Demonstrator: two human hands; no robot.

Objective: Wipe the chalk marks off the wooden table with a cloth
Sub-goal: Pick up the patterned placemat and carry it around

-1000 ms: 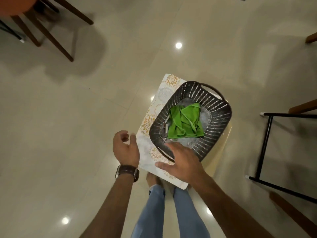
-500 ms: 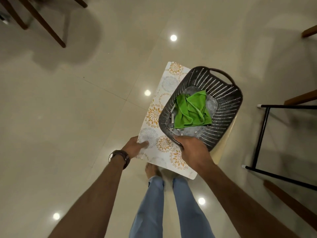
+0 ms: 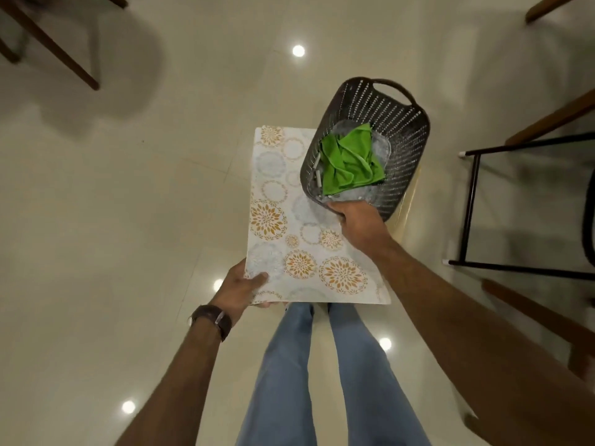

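A crumpled green cloth lies inside a dark slotted plastic basket, beside a few white chalk sticks. The basket rests on the far right part of a small table covered with a floral-patterned sheet. My right hand grips the basket's near rim. My left hand holds the table's near left corner, thumb on top of the sheet. No chalk marks show on the covered top.
Glossy cream floor tiles surround the table. A black metal frame stands at the right, with wooden furniture legs beyond it. Dark wooden chair legs are at the top left. My jeans-clad legs are below the table.
My left hand went from hovering beside the table to holding its corner. My right hand closed on the basket's rim, and the basket shifted toward the table's far right.
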